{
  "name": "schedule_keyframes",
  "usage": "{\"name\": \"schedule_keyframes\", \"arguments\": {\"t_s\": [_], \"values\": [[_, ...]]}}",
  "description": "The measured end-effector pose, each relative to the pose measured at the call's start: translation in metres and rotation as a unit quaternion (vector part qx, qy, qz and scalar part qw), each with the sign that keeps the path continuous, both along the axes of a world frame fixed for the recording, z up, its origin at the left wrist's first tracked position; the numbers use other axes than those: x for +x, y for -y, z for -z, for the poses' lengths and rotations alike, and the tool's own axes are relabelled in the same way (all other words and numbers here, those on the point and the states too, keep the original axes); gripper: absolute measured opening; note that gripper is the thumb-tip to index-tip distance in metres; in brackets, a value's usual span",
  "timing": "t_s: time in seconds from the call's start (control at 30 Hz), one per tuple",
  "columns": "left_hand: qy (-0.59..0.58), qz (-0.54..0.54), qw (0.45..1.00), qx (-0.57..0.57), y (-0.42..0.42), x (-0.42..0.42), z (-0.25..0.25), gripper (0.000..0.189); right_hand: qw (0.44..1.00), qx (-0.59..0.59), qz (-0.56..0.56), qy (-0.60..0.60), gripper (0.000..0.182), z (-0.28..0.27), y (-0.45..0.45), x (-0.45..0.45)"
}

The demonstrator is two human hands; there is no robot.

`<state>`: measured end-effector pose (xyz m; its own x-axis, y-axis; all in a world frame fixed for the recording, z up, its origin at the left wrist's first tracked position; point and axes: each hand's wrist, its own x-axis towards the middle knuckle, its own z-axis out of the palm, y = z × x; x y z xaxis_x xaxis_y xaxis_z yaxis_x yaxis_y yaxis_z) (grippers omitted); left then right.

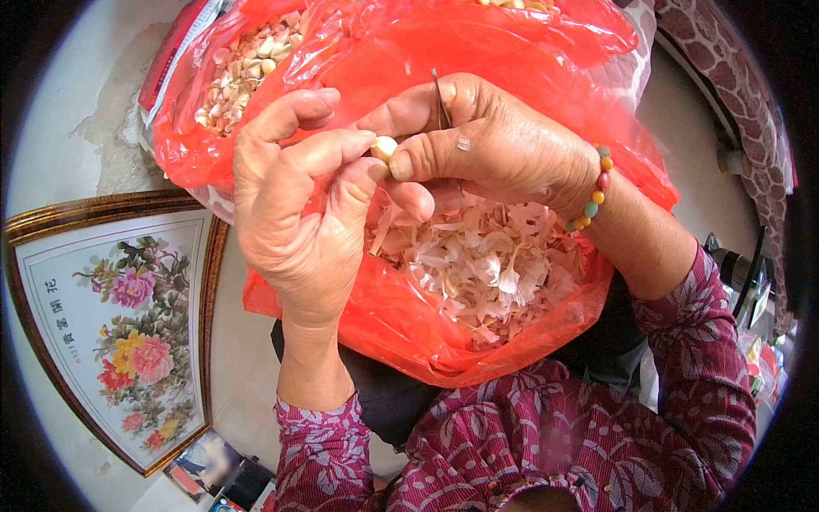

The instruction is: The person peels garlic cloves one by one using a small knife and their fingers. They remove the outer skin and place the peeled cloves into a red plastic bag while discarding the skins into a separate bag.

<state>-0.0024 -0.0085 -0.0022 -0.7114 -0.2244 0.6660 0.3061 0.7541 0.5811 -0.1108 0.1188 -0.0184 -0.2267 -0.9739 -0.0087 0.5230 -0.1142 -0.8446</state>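
Note:
A pale garlic clove [384,148] is pinched between the fingertips of both hands, above a red plastic bag. My left hand [301,185] has thumb and index finger at the clove's left end. On the other side, my right hand [492,144] presses its thumb against the clove. A thin, dark metal tool [440,99], perhaps tweezers, sticks up between the right thumb and fingers; its lower part is hidden. Below the hands, papery garlic skins [492,269] fill the open red plastic bag [409,320] on my lap. A flake of skin [463,144] clings to my right hand.
Garlic cloves [249,70] lie in another red bag [176,137] at the upper left, with more cloves [518,4] at the top edge. A framed flower picture [121,333] stands to the left. Various items [761,345] are crowded at the far right.

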Motion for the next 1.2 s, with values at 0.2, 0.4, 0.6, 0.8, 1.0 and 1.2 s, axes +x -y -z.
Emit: {"name": "schedule_keyframes", "arguments": {"t_s": [0.2, 0.4, 0.6, 0.8, 1.0, 1.2], "values": [[-0.009, -0.003, 1.000, 0.028, -0.004, 0.000, 0.003, 0.019, 0.999, 0.008, 0.003, -0.034, 0.020, 0.000, -0.001, 0.000], [0.004, 0.030, 0.996, 0.083, -0.002, -0.001, 0.004, 0.017, 0.994, 0.030, 0.005, -0.103, 0.017, -0.006, -0.002, -0.002], [0.014, 0.021, 0.987, 0.159, -0.010, -0.001, 0.001, 0.017, 0.998, 0.032, -0.021, -0.058, 0.021, -0.002, -0.002, -0.004], [-0.019, 0.004, 0.999, 0.039, -0.004, -0.001, 0.007, 0.016, 0.999, 0.023, -0.024, -0.035, 0.020, -0.002, -0.001, -0.003], [-0.014, 0.022, 0.998, 0.058, -0.004, -0.004, 0.009, 0.011, 0.999, 0.020, 0.007, -0.038, 0.017, -0.003, -0.001, 0.002], [-0.014, 0.065, 0.987, 0.143, 0.000, -0.005, 0.011, 0.014, 0.999, 0.032, 0.021, -0.030, 0.017, -0.007, 0.000, -0.001]]}}
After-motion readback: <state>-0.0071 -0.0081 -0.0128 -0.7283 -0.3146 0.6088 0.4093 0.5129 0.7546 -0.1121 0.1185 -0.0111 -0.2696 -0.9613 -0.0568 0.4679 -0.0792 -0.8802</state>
